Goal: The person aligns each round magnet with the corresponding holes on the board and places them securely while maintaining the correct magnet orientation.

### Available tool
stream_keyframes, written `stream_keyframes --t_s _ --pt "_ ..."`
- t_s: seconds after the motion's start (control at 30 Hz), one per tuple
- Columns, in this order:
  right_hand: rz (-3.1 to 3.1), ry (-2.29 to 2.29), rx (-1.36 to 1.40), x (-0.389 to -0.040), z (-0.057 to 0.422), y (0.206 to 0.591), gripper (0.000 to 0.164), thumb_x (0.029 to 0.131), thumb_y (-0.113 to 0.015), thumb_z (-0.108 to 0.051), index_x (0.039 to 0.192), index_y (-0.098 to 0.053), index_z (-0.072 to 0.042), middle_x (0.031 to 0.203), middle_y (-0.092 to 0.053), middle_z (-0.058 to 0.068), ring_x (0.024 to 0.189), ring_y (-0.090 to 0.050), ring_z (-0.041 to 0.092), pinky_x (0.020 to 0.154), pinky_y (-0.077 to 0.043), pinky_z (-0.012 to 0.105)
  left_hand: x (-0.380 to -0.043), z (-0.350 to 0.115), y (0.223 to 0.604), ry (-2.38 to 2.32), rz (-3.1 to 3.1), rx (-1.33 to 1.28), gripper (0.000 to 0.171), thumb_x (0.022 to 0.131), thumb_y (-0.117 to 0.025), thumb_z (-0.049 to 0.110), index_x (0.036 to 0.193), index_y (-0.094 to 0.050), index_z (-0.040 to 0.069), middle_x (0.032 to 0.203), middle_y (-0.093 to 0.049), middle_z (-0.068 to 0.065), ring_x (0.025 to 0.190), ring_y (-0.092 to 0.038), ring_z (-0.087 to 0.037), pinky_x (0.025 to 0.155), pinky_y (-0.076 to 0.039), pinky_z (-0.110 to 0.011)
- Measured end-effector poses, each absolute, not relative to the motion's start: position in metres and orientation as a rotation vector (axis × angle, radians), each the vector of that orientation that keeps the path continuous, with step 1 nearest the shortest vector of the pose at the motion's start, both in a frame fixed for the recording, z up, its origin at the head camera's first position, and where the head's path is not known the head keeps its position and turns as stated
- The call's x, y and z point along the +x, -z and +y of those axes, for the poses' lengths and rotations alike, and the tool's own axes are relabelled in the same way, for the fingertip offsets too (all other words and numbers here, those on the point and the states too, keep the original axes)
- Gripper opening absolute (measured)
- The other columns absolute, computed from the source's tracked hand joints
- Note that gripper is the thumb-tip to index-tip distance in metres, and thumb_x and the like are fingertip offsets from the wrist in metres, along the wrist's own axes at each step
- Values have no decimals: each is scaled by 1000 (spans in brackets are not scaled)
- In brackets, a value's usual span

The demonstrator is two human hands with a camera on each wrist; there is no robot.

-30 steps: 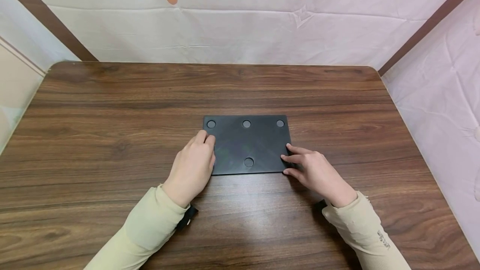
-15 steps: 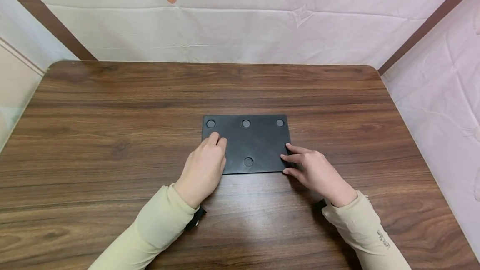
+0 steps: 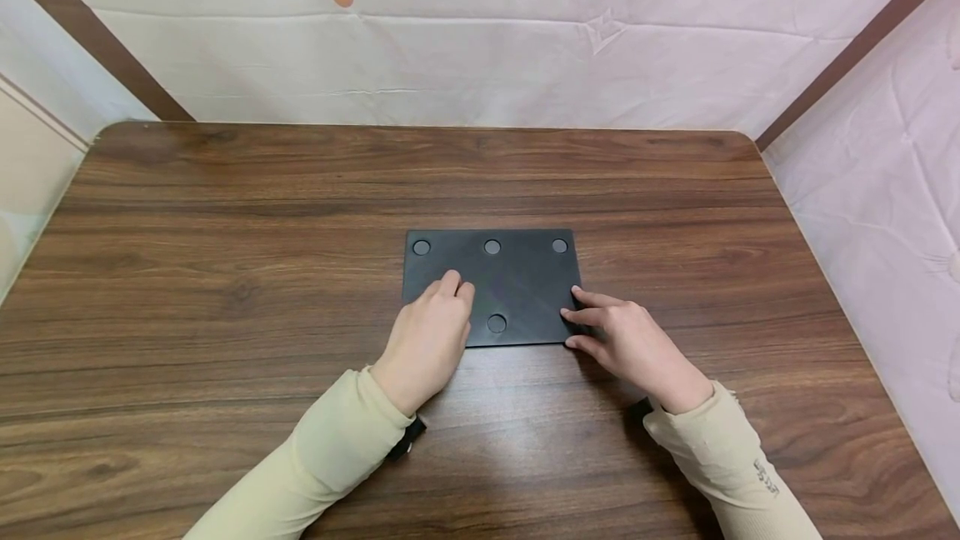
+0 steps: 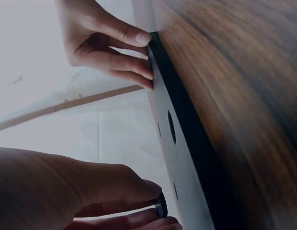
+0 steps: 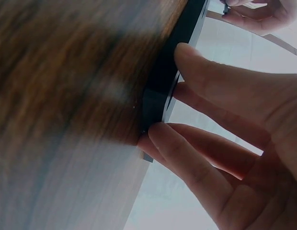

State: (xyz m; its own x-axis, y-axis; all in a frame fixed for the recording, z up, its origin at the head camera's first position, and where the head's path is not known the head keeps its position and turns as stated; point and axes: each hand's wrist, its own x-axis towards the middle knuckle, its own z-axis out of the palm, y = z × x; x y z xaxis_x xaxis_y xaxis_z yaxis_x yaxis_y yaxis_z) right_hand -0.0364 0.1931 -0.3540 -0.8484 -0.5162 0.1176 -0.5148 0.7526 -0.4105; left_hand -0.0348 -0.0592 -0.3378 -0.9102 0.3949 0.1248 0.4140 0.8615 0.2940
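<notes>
A flat black rectangular board (image 3: 517, 282) with round recesses lies on the table. My left hand (image 3: 427, 344) hovers over its left half. In the left wrist view, that hand (image 4: 91, 187) pinches a small black disc (image 4: 161, 205) between thumb and fingers, just apart from the board (image 4: 187, 129). The disc is hidden in the head view. At the board's near right corner, my right hand (image 3: 633, 348) touches the edge and top with spread, nearly straight fingertips. The right wrist view shows its thumb (image 5: 191, 55) against the board's side (image 5: 160, 88).
The brown wood-grain table (image 3: 225, 273) extends around the board on every side. A pale fabric wall (image 3: 465, 65) with orange shapes stands behind it, and another pale wall (image 3: 885, 182) rises on the right. Several recesses show, three along the far edge and one (image 3: 497, 323) near the front.
My left hand has moved to the right, from the board's left edge to over its left half, still pinching the disc. The right hand and the board have stayed in place.
</notes>
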Motion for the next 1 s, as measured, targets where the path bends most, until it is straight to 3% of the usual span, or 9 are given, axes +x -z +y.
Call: stream_keyframes --t_s 0.43,1.0 --pt "2946 685 -876 -37 193 355 33 76 -80 -10 107 -73 0 122 -62 25 104 -66 35 81 -55 43 -32 -48 345 416 -2897 -729 12 79 -70 -1 76 -59 4 76 -49 -7 70 -55 -23 45 -48 -32" --pt "2936 703 -871 -36 193 354 33 76 -80 -9 107 -73 1 122 -61 26 100 -67 35 78 -55 42 -32 -34 351 399 -2851 -790 11 83 -67 -3 76 -63 5 74 -52 -6 67 -52 -20 45 -46 -27"
